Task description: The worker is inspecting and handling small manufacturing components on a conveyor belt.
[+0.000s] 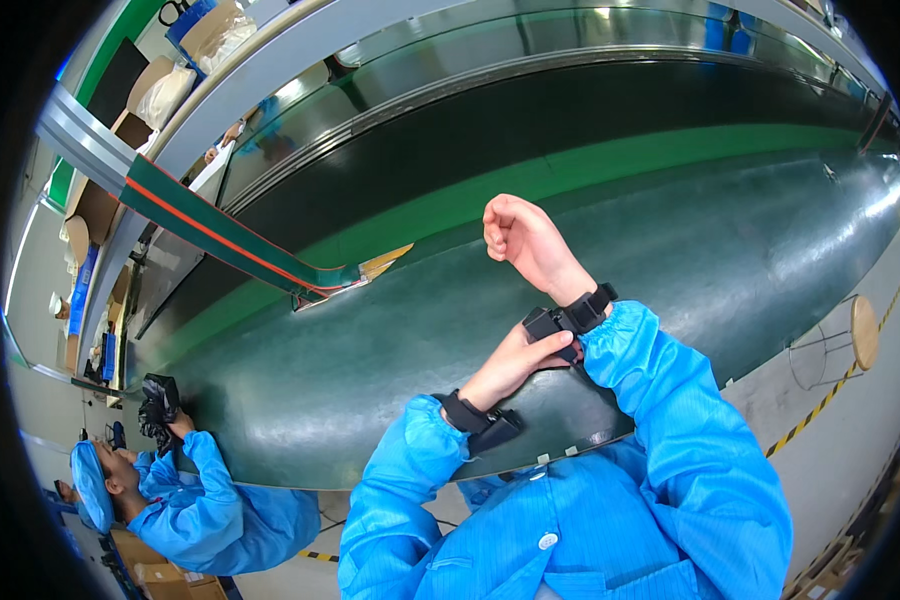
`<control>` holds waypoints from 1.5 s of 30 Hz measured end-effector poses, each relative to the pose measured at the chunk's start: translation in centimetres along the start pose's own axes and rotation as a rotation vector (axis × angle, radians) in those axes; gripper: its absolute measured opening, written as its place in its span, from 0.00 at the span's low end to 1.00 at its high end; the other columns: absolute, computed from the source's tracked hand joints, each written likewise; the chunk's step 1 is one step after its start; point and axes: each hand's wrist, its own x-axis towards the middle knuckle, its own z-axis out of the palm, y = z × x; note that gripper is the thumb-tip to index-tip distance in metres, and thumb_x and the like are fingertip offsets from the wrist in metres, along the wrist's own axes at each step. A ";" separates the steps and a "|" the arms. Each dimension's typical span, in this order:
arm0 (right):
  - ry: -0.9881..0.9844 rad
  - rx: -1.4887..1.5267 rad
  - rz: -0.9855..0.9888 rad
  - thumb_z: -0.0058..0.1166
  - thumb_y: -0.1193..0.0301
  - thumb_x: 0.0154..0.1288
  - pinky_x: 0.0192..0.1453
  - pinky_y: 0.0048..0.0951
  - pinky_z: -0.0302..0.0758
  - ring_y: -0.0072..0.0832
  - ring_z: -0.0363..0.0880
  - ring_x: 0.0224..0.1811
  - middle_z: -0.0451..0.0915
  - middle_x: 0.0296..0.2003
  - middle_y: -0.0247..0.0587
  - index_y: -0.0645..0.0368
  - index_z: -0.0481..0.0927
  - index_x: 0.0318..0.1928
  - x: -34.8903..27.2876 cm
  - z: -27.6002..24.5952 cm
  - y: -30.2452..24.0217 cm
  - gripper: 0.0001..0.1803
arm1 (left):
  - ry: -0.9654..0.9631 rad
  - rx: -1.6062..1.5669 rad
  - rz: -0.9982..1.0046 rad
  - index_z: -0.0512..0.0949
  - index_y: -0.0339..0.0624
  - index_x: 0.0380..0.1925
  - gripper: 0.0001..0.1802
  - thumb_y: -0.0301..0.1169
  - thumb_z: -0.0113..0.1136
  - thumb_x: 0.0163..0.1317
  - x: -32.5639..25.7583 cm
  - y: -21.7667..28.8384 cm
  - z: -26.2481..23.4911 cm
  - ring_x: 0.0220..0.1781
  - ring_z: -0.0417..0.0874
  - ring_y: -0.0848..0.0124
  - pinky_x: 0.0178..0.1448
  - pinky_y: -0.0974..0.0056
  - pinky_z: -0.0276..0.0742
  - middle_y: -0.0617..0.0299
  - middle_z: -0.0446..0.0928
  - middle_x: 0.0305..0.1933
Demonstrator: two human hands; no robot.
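My left hand (pixel 515 362) reaches across to my right wrist, its fingers and thumb closed around a small black box-shaped device (pixel 544 324). That device is held to the wrist by a black strap (pixel 592 308), just above the blue elastic cuff. My right hand (pixel 530 240) is raised over the green worktop (pixel 690 240), fingers curled in toward the palm, and nothing shows in it. A similar black device (pixel 494 430) sits strapped on my left wrist. Both forearms are in blue sleeves.
An upright post (pixel 210 225) with red-edged green facing stands at the worktop's far left side. At the left end, a co-worker in blue (pixel 215 500) holds a crumpled black thing (pixel 158 408). A round stool (pixel 863 332) stands at right, by yellow-black floor tape (pixel 810 415).
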 end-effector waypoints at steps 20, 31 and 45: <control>0.246 -0.883 -0.124 0.51 0.71 0.66 0.29 0.19 0.72 0.15 0.74 0.25 0.77 0.24 0.32 0.62 0.77 0.34 -0.2 -0.3 2.1 0.07 | 0.346 0.117 0.258 0.72 0.34 0.44 0.17 0.38 0.59 0.66 -0.9 -3.6 2.1 0.37 0.81 0.75 0.41 0.69 0.80 0.61 0.79 0.36; 0.144 -1.266 -0.396 0.52 0.71 0.64 0.29 0.27 0.72 0.24 0.75 0.25 0.77 0.25 0.35 0.60 0.77 0.34 -1.4 1.0 2.4 0.05 | 0.252 0.317 0.297 0.75 0.37 0.41 0.14 0.38 0.60 0.65 -1.2 -3.6 0.2 0.37 0.77 0.79 0.42 0.72 0.74 0.65 0.78 0.36; 0.013 -1.643 -0.477 0.51 0.71 0.59 0.34 0.36 0.76 0.37 0.80 0.31 0.79 0.28 0.38 0.55 0.75 0.36 -1.1 0.7 2.7 0.04 | 0.806 0.738 1.128 0.65 0.37 0.48 0.20 0.24 0.60 0.57 -0.9 2.2 -1.5 0.53 0.69 0.66 0.57 0.62 0.66 0.58 0.67 0.53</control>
